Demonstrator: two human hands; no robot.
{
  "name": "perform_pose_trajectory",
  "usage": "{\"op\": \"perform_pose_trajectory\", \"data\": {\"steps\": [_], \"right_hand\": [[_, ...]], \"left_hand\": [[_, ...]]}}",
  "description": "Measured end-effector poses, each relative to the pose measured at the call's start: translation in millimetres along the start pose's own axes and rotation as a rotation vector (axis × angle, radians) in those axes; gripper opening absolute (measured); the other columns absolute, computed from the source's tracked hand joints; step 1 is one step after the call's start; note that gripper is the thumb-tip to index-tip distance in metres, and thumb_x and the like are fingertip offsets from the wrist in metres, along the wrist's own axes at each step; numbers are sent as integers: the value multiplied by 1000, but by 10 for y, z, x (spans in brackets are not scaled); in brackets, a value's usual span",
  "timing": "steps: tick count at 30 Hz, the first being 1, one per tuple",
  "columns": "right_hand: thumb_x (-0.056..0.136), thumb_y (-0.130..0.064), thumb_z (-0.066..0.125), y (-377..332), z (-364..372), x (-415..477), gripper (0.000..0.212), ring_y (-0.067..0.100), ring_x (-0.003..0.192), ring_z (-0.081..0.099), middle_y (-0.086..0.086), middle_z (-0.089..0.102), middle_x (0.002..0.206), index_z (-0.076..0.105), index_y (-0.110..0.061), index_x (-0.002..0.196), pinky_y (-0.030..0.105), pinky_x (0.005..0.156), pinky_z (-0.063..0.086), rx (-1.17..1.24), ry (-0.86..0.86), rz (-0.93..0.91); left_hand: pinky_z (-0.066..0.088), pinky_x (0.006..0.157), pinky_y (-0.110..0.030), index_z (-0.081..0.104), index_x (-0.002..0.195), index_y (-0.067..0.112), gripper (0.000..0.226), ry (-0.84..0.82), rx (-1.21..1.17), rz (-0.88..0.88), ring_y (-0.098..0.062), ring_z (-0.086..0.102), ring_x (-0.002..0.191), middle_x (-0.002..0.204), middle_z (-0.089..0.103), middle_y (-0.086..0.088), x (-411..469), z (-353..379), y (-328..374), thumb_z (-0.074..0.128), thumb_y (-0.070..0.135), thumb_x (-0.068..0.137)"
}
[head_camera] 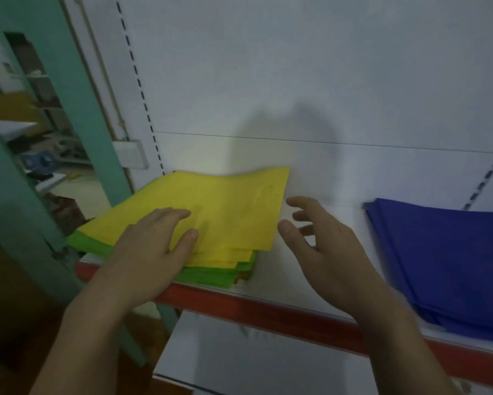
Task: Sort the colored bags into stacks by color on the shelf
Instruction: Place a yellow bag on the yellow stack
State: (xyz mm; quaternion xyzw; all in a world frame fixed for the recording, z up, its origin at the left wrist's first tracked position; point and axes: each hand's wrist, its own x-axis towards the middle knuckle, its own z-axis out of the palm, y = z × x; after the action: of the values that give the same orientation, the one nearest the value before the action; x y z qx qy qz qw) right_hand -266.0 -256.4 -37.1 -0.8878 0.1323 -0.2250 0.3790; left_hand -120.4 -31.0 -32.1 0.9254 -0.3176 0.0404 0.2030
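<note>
Teal post (88,124), white wall box (130,153)

The left hand (151,249) lies palm down on the near part of the top yellow bag (233,206), fingers straight and together, thumb splayed, forearm reaching in from below. The right hand (322,249) hovers just right of that bag's edge, fingers spread and loosely curved, holding nothing, slightly blurred.

The left grip (151,246) and right grip (325,252) are a person's bare hands. The left forearm (77,337) and right forearm (404,346) are bare as far as they show. The thumbnails (193,234) are short and plain; the right grip looks blurred.
</note>
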Motion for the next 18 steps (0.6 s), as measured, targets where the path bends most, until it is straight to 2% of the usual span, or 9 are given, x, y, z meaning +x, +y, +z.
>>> {"op": "perform_pose_trajectory", "data": {"steps": [2,5,8,11,13,15,17,18], "right_hand": [[95,-60,41,-66,171,69,46,-2,93,62,-16,61,110,41,-43,138,18,74,45,75,16,64],[95,-53,48,-129,361,93,34,7,78,65,-7,66,86,48,-42,128,25,67,48,138,129,84],[95,-35,60,-190,443,102,16,18,67,64,3,64,72,59,-37,110,32,62,53,227,299,78],[95,-15,63,-276,467,88,12,25,62,61,11,60,69,66,-25,100,22,54,49,382,390,66],[94,-7,62,-328,506,87,14,23,60,58,12,56,67,68,-20,97,19,54,48,442,398,76],[93,-5,62,-352,571,111,16,18,60,55,10,53,66,69,-19,93,23,55,47,432,393,92],[92,-10,64,-347,643,147,15,14,64,56,0,59,72,70,-24,89,31,57,46,380,399,122],[92,-17,66,-344,675,163,10,15,68,58,-4,64,82,70,-26,90,32,58,47,361,399,144]], "left_hand": [[22,116,-55,43,144,33,80,-68,58,-48,-17,36,140,149,45,7,78,63,-148,8,76,87],[8,120,-54,44,141,39,79,-122,41,60,-10,40,134,140,49,16,147,161,-125,0,75,85],[13,120,-50,46,135,42,71,-153,-82,210,-3,46,126,131,52,25,190,165,-71,3,73,86],[33,112,-39,47,136,42,66,-209,-155,286,3,45,124,133,50,29,238,114,-275,14,75,89],[40,105,-31,48,136,40,66,-173,-178,268,2,44,125,135,47,27,277,68,-469,20,75,87],[37,110,-39,46,139,38,72,-83,-52,200,-11,37,136,143,45,14,337,56,-654,20,73,82],[29,115,-49,39,145,38,80,-107,87,106,-22,28,144,151,40,5,364,41,-738,15,75,78],[29,114,-51,37,145,38,84,-143,111,90,-22,27,144,152,38,4,361,45,-753,11,77,76]]}}
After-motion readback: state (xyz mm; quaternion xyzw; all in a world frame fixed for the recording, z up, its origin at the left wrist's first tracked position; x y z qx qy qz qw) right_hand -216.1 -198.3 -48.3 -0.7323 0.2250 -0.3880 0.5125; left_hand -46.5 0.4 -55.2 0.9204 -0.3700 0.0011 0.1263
